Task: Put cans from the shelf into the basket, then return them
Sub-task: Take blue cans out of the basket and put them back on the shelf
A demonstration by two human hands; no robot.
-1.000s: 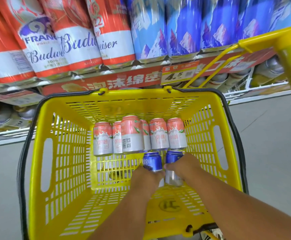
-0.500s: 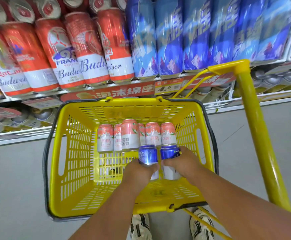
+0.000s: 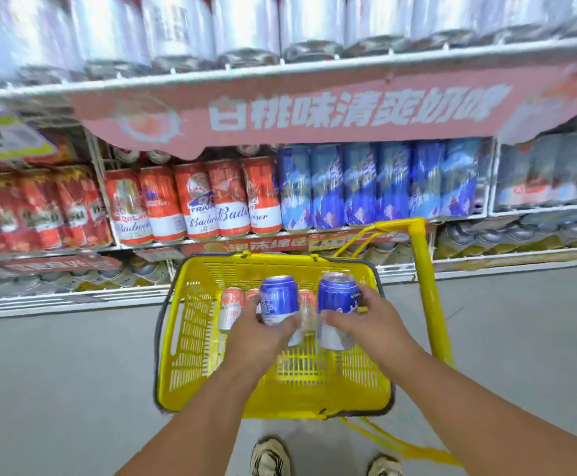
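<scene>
Blue cans sit one in each grip: left hand [image 3: 263,333] wraps the left can [image 3: 279,299], right hand [image 3: 366,326] the right can [image 3: 337,301], above the yellow basket [image 3: 190,338] at lower centre. Best carried upright toward the blue row on the shelf [image 3: 379,187], clear of the pink cans [image 3: 231,307].

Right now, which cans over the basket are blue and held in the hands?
The two blue cans: one in the left hand, one in the right hand. The pink cans stand untouched in the basket.

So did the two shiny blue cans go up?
Yes. The blue cans rose from beside the pink cans to above the yellow plastic basket's rim.
</scene>
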